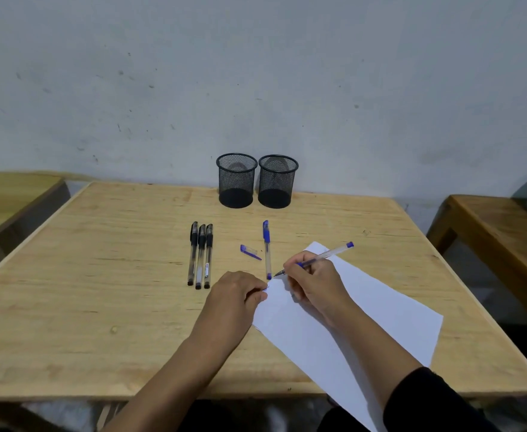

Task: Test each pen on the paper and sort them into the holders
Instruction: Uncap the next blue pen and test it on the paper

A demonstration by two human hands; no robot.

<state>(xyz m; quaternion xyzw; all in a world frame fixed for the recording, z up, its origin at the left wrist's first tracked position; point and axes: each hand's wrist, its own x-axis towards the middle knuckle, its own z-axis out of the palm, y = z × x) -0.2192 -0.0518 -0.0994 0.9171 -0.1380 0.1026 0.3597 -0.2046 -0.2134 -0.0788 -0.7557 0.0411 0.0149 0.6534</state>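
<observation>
Wooden tabletop (100, 307) stood against a pale wall (256, 73). You had two black mesh holders (236, 180), three black pens (200, 256), one capped blue pen (267, 249) and one loose cap (249, 251). Your right hand (315, 283) gripped an open blue pen (324, 255), tip on the paper (365, 322). Your left hand (237, 294) pressed the paper's edge with curled fingers.

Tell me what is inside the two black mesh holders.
Through the mesh, both the left holder and the right holder look empty: no pens stand in either. Only their dark solid bases show; the floor inside each cannot be checked.
</observation>
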